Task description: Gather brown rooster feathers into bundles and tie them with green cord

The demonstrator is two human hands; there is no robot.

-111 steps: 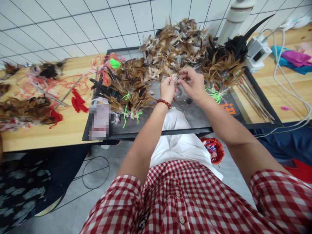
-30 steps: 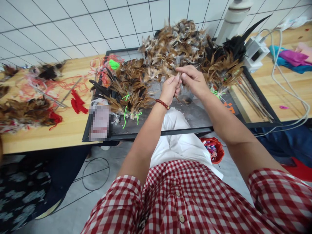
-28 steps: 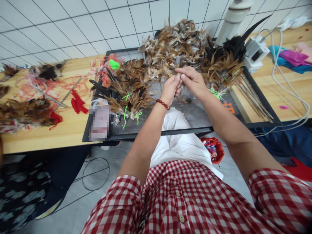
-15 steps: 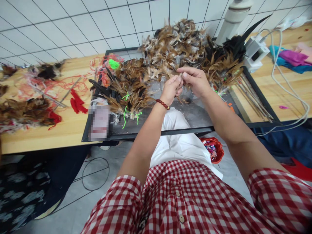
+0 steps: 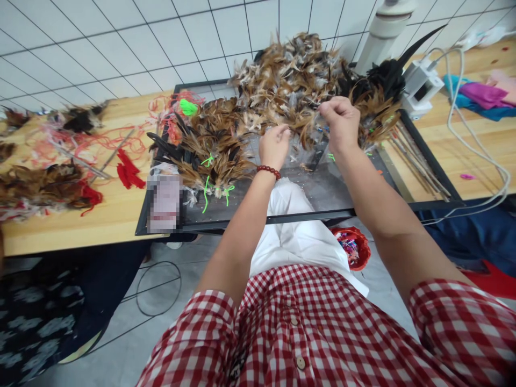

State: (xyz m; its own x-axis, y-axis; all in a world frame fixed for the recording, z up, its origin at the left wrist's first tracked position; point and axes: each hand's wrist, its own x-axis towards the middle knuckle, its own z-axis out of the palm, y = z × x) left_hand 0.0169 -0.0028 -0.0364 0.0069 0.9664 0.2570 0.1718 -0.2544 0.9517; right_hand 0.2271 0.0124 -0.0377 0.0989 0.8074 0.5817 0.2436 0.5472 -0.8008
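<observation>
Over the dark tray (image 5: 318,196), my right hand (image 5: 343,124) pinches a brown feather (image 5: 308,135) with pale fluff at its base; the feather hangs down to the left of the fingertips. To its left, my left hand (image 5: 276,145), with a red bead bracelet at the wrist, is closed with thumb and fingers curled together. Whatever it may hold is too small to make out. Behind both hands rises a large heap of loose brown feathers (image 5: 290,80). Feather bundles (image 5: 215,153) tied with green string lie left of my left hand.
Thin sticks (image 5: 423,161) lie at the tray's right end, near a white charger (image 5: 423,88) with looping cables. A blurred pinkish packet (image 5: 164,201) sits at the left corner. Red yarn (image 5: 129,169) and more feathers (image 5: 44,185) cover the left table. Below stands a red basket (image 5: 365,255).
My hands were together at the fingertips and have moved apart. The right hand has shifted right and slightly up with the feather; the left has moved slightly left and down.
</observation>
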